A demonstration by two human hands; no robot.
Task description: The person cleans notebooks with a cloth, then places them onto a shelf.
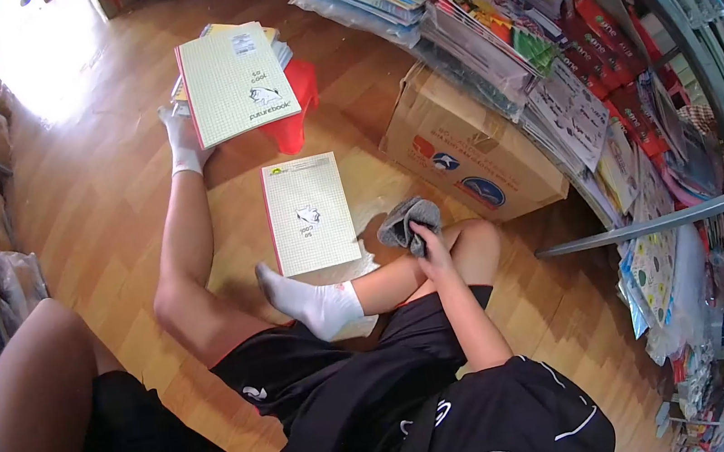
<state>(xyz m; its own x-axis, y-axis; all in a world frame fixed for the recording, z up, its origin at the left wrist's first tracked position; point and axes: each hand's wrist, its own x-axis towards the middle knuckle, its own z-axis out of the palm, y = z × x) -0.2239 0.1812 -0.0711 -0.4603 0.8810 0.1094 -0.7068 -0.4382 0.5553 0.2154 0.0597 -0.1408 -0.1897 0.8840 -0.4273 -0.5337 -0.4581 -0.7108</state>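
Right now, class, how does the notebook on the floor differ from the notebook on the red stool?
The floor notebook lies alone on the wood floor; the stool notebook tops a pile. The floor notebook lies close to the right hand, which grips a grey cloth; the stool notebook lies farther off, beside a socked foot. Both have green grid covers, red spines and a cartoon.

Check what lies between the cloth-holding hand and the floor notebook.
Head view: only bare floor between right hand, grey cloth and notebook.
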